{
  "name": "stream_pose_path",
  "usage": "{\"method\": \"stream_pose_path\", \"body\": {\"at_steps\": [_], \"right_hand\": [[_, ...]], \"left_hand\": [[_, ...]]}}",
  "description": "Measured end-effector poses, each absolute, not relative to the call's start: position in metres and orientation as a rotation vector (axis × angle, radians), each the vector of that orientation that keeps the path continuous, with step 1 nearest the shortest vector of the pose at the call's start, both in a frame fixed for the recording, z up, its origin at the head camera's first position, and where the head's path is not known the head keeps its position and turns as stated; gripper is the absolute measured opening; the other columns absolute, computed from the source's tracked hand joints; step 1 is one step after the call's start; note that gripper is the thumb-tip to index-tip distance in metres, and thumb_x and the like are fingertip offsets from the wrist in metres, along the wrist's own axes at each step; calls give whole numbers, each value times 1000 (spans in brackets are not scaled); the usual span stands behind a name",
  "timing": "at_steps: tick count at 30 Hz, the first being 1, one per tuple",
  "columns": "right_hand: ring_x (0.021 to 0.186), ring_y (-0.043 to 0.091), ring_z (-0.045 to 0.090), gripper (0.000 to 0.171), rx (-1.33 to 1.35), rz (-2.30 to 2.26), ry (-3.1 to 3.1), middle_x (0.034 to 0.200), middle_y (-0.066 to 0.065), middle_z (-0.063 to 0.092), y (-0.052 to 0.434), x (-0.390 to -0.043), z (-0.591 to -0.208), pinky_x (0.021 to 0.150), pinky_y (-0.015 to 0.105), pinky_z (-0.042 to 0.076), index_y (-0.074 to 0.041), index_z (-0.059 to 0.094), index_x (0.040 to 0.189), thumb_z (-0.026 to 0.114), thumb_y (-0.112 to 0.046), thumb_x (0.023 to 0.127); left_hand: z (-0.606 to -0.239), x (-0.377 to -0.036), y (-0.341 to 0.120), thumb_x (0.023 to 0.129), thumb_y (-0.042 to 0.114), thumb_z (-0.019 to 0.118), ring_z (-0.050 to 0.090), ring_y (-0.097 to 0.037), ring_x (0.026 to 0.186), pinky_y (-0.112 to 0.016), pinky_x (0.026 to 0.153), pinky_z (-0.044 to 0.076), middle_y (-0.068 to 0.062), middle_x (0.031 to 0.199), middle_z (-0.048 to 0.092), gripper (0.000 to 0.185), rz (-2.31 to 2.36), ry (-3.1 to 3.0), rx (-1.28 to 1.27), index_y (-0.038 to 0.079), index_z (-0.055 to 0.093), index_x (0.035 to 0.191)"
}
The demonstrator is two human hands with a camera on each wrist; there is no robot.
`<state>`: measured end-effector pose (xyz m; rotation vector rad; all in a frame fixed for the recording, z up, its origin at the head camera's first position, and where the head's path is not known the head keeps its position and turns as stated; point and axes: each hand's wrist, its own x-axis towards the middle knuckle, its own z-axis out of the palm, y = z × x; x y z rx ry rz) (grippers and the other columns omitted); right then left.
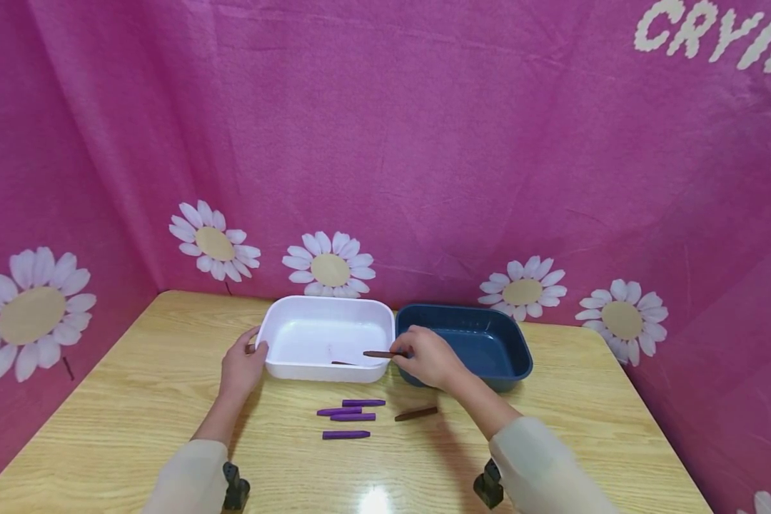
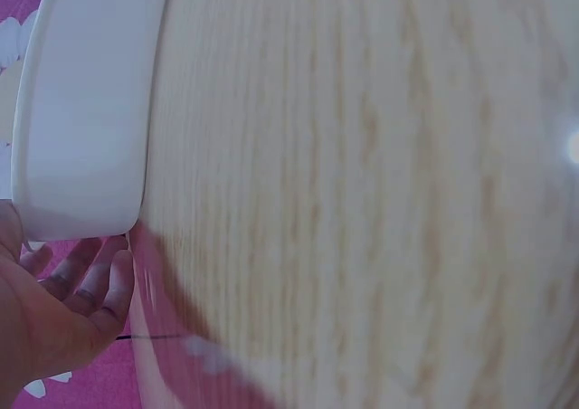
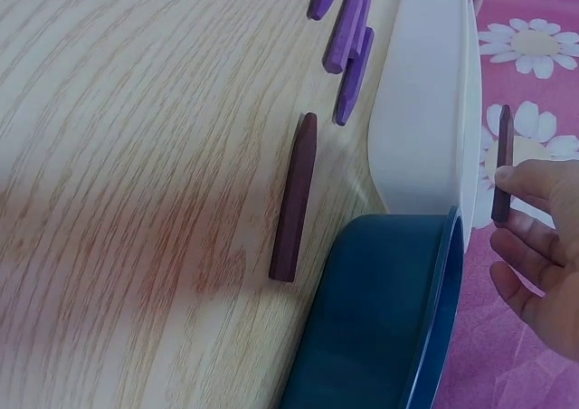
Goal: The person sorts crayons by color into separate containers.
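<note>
My right hand [image 1: 429, 357] pinches a brown crayon [image 1: 379, 354] between thumb and fingers, above the right end of the white tub [image 1: 324, 372]. In the right wrist view, the crayon's pointed end [image 3: 505, 119] sticks out beyond the thumb. At the tub's left end my left hand [image 1: 243, 364] holds the wall, thumb by the rim and fingers along the outside. Another brown crayon [image 1: 343, 363] lies inside the tub, partly hidden by its front wall. On the table are one more brown crayon [image 1: 416, 414] and several purple crayons [image 1: 347, 435].
A dark blue tub [image 1: 510, 371] stands against the white one's right side, partly covered by my right hand. Both are near the back of the wooden table [image 1: 283, 457]. A pink cloth with daisies [image 1: 385, 143] hangs behind and at the sides.
</note>
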<state>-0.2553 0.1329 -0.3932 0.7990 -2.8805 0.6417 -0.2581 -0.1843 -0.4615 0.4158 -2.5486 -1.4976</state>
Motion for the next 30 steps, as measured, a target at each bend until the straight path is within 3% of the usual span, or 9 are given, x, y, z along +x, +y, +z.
{"method": "stream_pose_path", "body": {"at_steps": [11,18,30], "right_hand": [[66,8,45,10,772,627,-2911,76,2,57,124,-259,-397,59,23,38,-12,73,90,69,-16,83],[66,9,45,10,767,641,-2900,75,1,57,119,-263,-400,59,23,39,-11,73,90,68,-16,83],[71,11,51,10,753,647,-2887,77,1,60,106,-272,-408,63,24,42,-11,73,90,66,-15,83]], "left_hand": [[-461,-256,-184,95,23,44,58,-34,107,-25,75,44,-26,117,59,47,-1514,-2565,431,8,42,140],[-461,-256,-184,95,22,44,58,-34,106,-18,68,40,-26,115,59,47,-1511,-2556,422,8,42,139],[-462,-255,-183,95,23,44,57,-34,107,-19,69,40,-26,116,58,47,-1515,-2560,429,8,42,140]]}}
